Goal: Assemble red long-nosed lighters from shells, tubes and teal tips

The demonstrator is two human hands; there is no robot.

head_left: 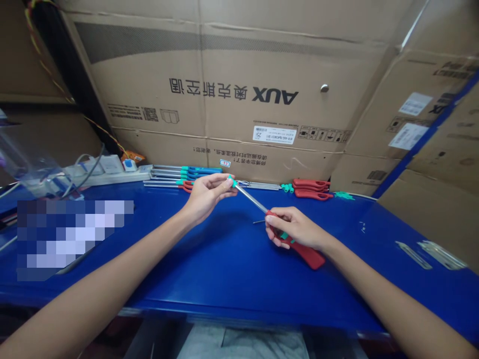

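My right hand is wrapped round a long-nosed lighter with a red handle, green trigger and slim metal tube. The tube slants up and to the left, above the blue table. My left hand pinches a small green piece at the tube's far end. The fingers partly hide this piece, so how it sits on the tube is unclear. On the table, left of my right hand, lies a thin dark rod.
Blue and red lighters lie stacked behind my left hand. Red handles, green cylinders and green bits lie along the cardboard wall. Clear strips are at right, a power strip at left.
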